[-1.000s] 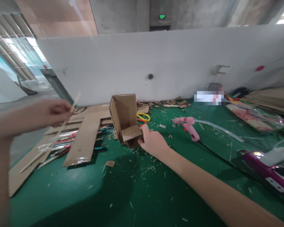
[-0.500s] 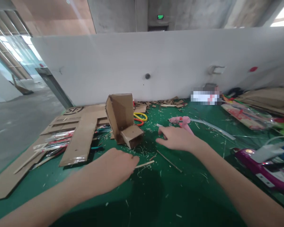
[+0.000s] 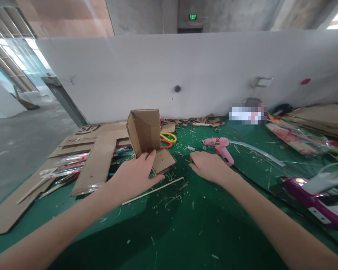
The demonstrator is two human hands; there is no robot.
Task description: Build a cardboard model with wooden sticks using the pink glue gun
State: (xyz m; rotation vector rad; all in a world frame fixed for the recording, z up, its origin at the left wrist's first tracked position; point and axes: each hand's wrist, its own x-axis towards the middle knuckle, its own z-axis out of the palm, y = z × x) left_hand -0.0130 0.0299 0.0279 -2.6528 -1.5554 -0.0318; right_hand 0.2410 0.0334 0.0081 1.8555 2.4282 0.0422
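1. Cardboard box point(image 3: 145, 129): upright on the bench point(image 3: 186, 232), left of centre, towards the far edge. Probably light, stiff and not slippery, though its edges may crush; best held by the sides of its low front block point(image 3: 163, 160).
2. Left hand point(image 3: 136, 174): fingers parted across the box's lower left; whether they grip cannot be told.
3. Right hand point(image 3: 208, 165): fingers closed on a thin stick point(image 3: 187, 161), tip showing.
4. Pink glue gun point(image 3: 221, 142): no legible brand.
5. Cardboard sheet point(image 3: 109, 131), bench's left edge: "SF".
6. Green sign point(image 3: 193, 17), beyond the far edge: "EXIT".

cardboard structure point(image 3: 146, 129): brown | glue gun point(image 3: 223, 144): pink (trigger point(image 3: 218, 152) red) | tabletop point(image 3: 202, 228): green | power strip point(image 3: 300, 195): purple
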